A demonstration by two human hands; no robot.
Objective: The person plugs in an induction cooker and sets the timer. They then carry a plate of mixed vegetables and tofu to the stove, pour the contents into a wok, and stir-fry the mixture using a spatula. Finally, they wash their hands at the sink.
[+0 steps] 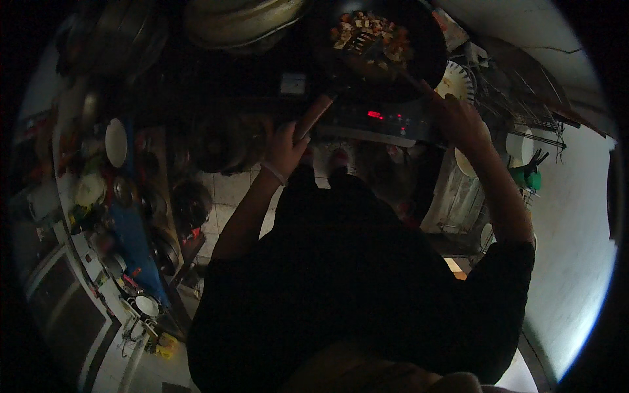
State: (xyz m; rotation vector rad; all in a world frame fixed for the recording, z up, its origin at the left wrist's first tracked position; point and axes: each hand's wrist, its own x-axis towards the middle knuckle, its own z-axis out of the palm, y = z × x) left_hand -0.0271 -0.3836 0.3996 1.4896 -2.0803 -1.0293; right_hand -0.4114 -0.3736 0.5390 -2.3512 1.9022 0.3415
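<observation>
A dark wok (427, 54) sits at the top, right of centre, over a cooker with a lit red display (375, 114). Diced pale and orange-red food (366, 24) lies inside it. My left hand (285, 150), with a band at its wrist, grips the wok's wooden handle (314, 115). In my right hand (457, 115), at the wok's right rim, is the handle of a slotted spatula (362, 43), whose head rests among the food. Dim light hides the finer detail of the right fingers.
A plate with a striped rim (457, 81) stands right of the wok, near a wire rack (535, 135). A large pale rounded vessel (241, 24) is at the upper left. Pots and bowls crowd the left shelves, including a white oval dish (116, 142). A pale wall (570, 211) bounds the right.
</observation>
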